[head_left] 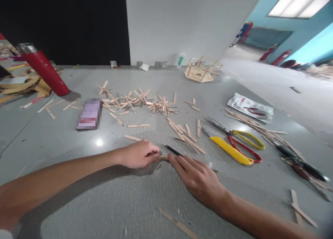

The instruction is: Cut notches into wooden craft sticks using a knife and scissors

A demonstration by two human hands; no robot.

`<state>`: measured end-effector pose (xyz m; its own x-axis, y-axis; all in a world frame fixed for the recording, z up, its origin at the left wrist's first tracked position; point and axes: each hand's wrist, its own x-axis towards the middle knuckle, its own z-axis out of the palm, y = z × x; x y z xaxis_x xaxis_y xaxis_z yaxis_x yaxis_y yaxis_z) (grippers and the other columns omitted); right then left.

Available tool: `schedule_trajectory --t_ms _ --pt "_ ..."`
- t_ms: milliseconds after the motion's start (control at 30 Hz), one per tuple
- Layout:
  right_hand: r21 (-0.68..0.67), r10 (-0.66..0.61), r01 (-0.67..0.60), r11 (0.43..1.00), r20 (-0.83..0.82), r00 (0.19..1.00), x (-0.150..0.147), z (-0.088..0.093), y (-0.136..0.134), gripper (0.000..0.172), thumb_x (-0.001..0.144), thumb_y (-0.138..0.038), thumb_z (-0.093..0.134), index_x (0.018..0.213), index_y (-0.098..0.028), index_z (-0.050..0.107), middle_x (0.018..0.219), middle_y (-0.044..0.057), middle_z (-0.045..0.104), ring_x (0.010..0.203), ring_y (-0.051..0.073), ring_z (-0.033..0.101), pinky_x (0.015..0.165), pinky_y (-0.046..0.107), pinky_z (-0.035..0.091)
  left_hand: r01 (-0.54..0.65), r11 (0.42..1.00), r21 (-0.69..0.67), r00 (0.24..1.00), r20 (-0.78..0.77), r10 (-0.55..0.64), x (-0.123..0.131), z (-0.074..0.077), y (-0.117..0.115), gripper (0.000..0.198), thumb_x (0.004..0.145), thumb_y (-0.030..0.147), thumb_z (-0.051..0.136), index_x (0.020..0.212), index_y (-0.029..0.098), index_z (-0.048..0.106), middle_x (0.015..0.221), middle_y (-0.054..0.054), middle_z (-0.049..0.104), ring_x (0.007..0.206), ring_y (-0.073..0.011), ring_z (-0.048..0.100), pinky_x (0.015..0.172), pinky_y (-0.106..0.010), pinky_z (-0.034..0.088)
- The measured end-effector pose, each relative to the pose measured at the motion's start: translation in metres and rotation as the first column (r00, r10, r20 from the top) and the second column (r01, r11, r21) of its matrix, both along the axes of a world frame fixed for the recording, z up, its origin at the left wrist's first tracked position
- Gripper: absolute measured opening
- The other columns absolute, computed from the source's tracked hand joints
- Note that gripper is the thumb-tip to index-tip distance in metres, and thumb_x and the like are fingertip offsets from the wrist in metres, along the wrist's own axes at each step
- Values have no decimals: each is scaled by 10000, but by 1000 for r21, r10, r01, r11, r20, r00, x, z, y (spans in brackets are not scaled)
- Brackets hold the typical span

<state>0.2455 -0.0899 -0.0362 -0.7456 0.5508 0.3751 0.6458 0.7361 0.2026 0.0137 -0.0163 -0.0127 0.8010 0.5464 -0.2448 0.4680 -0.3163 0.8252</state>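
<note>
Grey tabletop (109,211), stick (163,158) between both hands (139,155) (199,178)

No text can be read: print on the flat white plastic packet (240,102) and the small green-and-white tube (180,60) is too blurred; the purple rectangular object (90,112) is pixelated.

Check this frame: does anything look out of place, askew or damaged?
The wooden sticks lie in a jumbled heap beyond the left hand, crossing at various angles, which looks untidy. The red flask leans in the picture, perhaps only through lens distortion.
</note>
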Motion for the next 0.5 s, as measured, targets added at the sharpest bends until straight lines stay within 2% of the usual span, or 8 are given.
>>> schedule_trajectory --t_ms 133,233,400,500 --pt "-4 -5 5 1000 19 1000 0 -1 -1 352 994 8 361 1187 -57 648 778 65 702 627 194 655 507 333 500 15 1000 17 1000 18 -15 0 1 1 402 1026 241 441 627 196 449 516 26 539 467 -108 499 510 -220 344" --pt "6 14 -14 1000 18 1000 0 -1 -1 330 993 9 384 1194 -26 643 803 71 704 642 191 648 515 333 505 32 999 27 999 34 -33 -1 1 1 408 1030 243 440 626 190 461 532 20 556 479 -110 516 525 -223 350" --pt "63 1 -5 998 65 998 -1 2 -2 351 1005 1 360 1180 6 663 782 67 698 626 182 643 521 328 500 34 999 37 998 55 -36 -1 -1 1 431 1044 238 428 617 185 456 527 23 573 458 -96 520 545 -212 381" --pt "126 -23 3 992 155 988 -5 5 -4 372 973 21 373 1176 17 686 773 75 701 618 189 656 504 324 499 29 999 44 997 72 -32 -1 -4 0 444 1058 245 398 621 187 455 503 29 568 422 -87 502 541 -207 393"
